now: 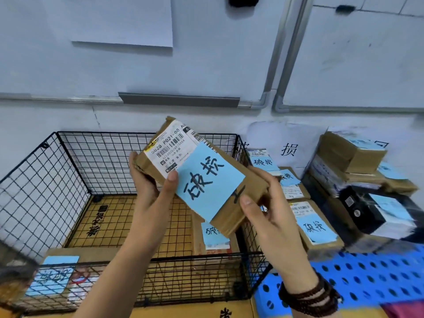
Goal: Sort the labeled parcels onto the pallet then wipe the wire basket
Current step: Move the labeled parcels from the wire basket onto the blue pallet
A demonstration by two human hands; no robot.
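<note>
Left hand (149, 180): I grip the parcel (231, 210) at its left end, thumb on the white label (169, 148), fingers behind.
Right hand (268, 207): I grip the parcel's lower right end, thumb on the front, fingers curled behind.
Parcel: in the air, tilted, over the right side of the basket (46, 175); its blue note (206, 180) faces me.
Basket: black wire; holds a near parcel (57, 274) and a right parcel (215, 239).
Pallet (367, 271): blue, just right of the basket; a stack (319, 228) of noted parcels sits at its far end.
</note>
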